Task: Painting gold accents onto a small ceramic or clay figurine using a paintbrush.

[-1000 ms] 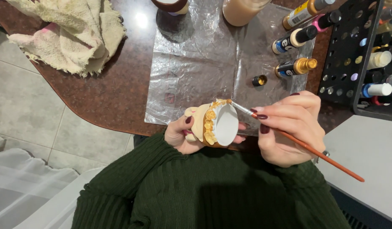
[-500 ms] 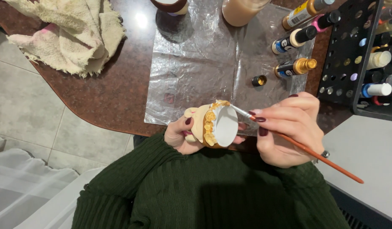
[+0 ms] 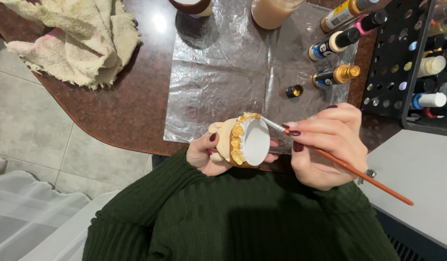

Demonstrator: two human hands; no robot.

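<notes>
- The small ceramic pot (image 3: pixel 245 141) is held over the near table edge, tipped on its side: its axis runs about left to right, with the white face of one end turned right toward the brush and a band of gold flowers around that rim.
- The left hand (image 3: pixel 209 154) curls around the pot's cream body from the left, fingers closed on it.
- The thin paintbrush (image 3: pixel 339 162) runs diagonally, its tip at the pot's upper rim and its orange handle trailing down to the right.
- The right hand (image 3: pixel 329 145) pinches the brush near its metal ferrule, fingertips pressed together.
- Behind lies a foil sheet (image 3: pixel 223 72) with a small open cap (image 3: pixel 294 91) and 4 paint bottles (image 3: pixel 337 75) lying on their sides.
- A black rack (image 3: pixel 402 63) at right holds more bottles upright.
- A cream cloth (image 3: pixel 73 38) lies bunched at far left.
</notes>
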